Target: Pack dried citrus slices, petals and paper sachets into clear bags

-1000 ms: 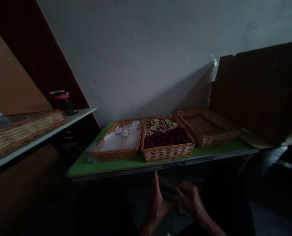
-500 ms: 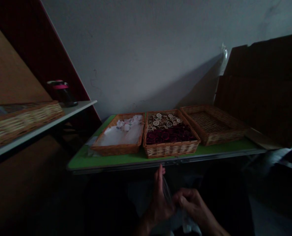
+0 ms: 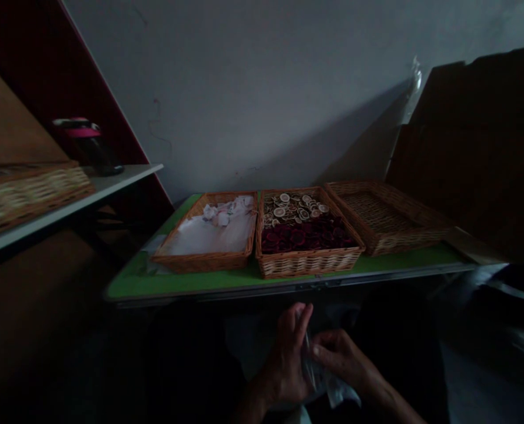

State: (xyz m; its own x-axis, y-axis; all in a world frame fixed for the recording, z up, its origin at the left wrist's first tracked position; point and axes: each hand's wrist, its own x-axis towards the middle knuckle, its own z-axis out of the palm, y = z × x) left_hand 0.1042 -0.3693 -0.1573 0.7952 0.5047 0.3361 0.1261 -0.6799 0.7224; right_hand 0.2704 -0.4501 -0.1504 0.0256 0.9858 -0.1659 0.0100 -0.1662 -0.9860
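Observation:
Low in front of the green table, my left hand [image 3: 286, 356] is upright, its fingers pressed together around a clear plastic bag [image 3: 339, 391]. My right hand [image 3: 344, 356] pinches the same bag from the right side with thumb and fingers. The lower part of the bag hangs below my right hand. Dim light hides what, if anything, is inside it. Beyond my hands stands a wicker basket [image 3: 312, 263] with dried citrus slices [image 3: 282, 212] at its back and dark red dried slices [image 3: 306, 235] at its front.
On the green table [image 3: 133, 282], a left basket [image 3: 200, 262] holds clear plastic bags and small white packets [image 3: 222, 217]. An empty wicker basket [image 3: 403, 241] sits right, beside a large cardboard box [image 3: 469, 159]. A shelf [image 3: 129, 179] at left carries a bottle [image 3: 96, 150] and another basket [image 3: 36, 191].
My left fingers have bent inward from a straighter pose and now close around the bag. My right hand stays on the bag, slightly higher. The camera view has shifted a little.

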